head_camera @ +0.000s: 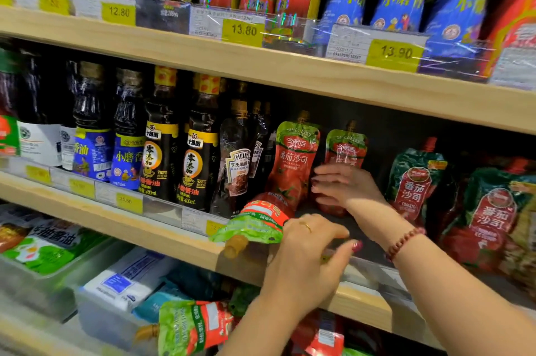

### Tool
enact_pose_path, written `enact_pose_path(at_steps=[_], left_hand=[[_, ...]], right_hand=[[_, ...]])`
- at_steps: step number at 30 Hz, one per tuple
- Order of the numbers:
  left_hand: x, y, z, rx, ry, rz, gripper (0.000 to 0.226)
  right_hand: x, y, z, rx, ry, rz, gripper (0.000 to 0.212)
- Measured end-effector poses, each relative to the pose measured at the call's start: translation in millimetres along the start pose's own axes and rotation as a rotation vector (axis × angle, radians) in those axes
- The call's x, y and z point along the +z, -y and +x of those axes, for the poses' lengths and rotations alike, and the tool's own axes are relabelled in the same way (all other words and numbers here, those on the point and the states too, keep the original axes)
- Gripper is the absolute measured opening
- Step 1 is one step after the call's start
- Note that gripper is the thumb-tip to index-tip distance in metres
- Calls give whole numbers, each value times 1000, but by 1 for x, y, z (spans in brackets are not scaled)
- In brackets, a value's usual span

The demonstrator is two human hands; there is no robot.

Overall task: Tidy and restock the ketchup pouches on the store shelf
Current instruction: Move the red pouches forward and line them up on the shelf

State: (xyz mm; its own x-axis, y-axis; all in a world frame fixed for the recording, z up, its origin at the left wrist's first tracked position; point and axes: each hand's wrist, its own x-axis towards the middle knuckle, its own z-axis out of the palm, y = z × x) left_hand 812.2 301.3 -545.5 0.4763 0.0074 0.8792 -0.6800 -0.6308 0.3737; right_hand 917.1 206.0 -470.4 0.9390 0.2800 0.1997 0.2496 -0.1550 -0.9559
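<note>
I'm gripping a tipped ketchup pouch [262, 218] in my left hand [307, 242], my right hand [345, 184] pressing open-fingered against an upright pouch [345, 148].

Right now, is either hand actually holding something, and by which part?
The left hand grips a tipped-over ketchup pouch by its side edge near the green spout end. The right hand only rests flat against a standing pouch.
</note>
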Motion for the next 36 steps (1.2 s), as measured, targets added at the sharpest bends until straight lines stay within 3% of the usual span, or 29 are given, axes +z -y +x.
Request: enact_pose_path(at_steps=[2, 4, 6, 7, 9, 11, 13, 16, 18, 20, 25, 28, 32, 36], left_hand=[[-12, -11, 9, -11, -42, -48, 13], [-24, -24, 21, -39, -74, -119, 11], [-38, -35, 32, -74, -101, -185, 9], [-45, -39, 37, -90, -107, -202, 8], [-61, -43, 44, -121, -99, -185, 7], [-77, -41, 48, -169, -73, -194, 6], [-94, -35, 50, -233, -62, -243, 8], [-119, -18, 48, -344, -58, -283, 8], [-133, -3, 43, -455, -69, -389, 16], [-142, 12, 35, -543, -138, -480, 22], [-139, 33, 22, -581, -231, -613, 40], [-122, 34, 17, -554, -79, -542, 48], [-90, 30, 29, -566, 235, -334, 79], [-62, 29, 46, -564, 373, -358, 56]], right_hand=[[2, -4, -15, 40, 134, 54, 29], [7, -11, -31, 27, 161, 39, 26], [13, -11, -45, -190, 193, -146, 30], [17, -9, -51, -305, 292, -251, 36], [27, -3, -59, -388, 466, -335, 48], [36, -4, -59, -417, 507, -390, 59], [49, -12, -57, -510, 416, -498, 66], [64, -21, -57, -629, 205, -637, 48], [66, -23, -58, -655, 123, -615, 38], [64, -26, -58, -661, 84, -592, 41], [50, -16, -59, -695, 29, -407, 27], [36, -3, -56, -639, -47, -222, 17], [18, 1, -50, -481, -44, -164, 6], [4, 3, -48, -312, -7, -71, 6]])
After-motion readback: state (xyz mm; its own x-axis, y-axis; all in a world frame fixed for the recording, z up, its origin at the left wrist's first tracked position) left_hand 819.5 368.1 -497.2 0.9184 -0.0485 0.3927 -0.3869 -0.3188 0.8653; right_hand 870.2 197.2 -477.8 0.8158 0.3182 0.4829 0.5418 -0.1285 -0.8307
